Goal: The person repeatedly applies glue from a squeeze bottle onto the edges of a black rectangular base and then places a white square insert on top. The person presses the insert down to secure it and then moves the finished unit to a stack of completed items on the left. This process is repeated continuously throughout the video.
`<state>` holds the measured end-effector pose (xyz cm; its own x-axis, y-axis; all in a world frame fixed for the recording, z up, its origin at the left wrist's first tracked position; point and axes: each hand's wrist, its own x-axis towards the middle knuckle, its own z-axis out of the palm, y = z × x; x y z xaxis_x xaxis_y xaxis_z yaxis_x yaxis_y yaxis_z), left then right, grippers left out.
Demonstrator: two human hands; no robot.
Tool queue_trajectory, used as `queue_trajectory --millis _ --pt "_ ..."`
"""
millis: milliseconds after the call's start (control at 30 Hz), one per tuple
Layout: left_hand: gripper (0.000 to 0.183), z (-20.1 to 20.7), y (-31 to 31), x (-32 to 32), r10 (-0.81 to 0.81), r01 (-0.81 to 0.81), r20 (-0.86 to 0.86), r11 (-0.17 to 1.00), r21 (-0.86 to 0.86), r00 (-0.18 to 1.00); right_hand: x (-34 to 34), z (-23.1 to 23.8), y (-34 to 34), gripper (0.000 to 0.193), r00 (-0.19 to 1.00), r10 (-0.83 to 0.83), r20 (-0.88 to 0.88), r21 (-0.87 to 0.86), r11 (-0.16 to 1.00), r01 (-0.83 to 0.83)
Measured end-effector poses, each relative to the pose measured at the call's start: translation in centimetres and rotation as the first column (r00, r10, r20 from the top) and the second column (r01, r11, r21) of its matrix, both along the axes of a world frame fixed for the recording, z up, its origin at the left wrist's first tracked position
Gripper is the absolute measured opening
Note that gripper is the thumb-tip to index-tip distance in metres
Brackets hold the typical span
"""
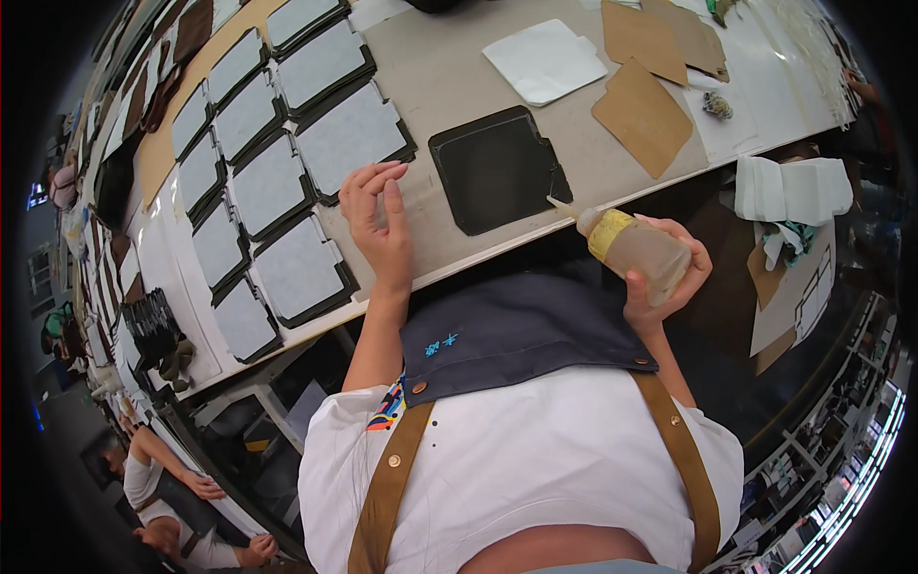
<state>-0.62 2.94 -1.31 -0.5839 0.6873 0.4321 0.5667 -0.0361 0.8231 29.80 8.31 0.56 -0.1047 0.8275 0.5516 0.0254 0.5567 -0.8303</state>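
Observation:
A black flat panel with rounded corners and a notch on its right side lies by the table's front edge. In my right hand is a clear glue bottle with a yellow band, tipped sideways. Its thin pale nozzle points at the panel's lower right edge; whether it touches I cannot tell. To the panel's left, my left hand hovers over the table with fingers loosely spread and nothing in it. Close beside that hand are rows of black panels with pale grey sheets on top.
White sheets lie behind the black panel, with brown card pieces to their right. A small crumpled lump sits near them. White folded pads rest on a lower surface at right. Another person's arm shows at lower left.

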Motion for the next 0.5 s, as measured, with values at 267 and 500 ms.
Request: queue_trajectory --millis 267,500 --pt "0.018 0.3 -0.1 0.0 -0.003 0.002 -0.066 1.000 -0.023 0.998 -1.9 -0.8 -0.9 0.079 0.988 0.149 0.030 0.036 0.988 -0.150" --pt "0.013 0.1 -0.2 0.0 -0.001 0.001 -0.019 1.000 0.005 1.000 -4.5 -1.5 -1.4 0.085 0.949 0.314 0.026 0.085 0.945 -0.315"
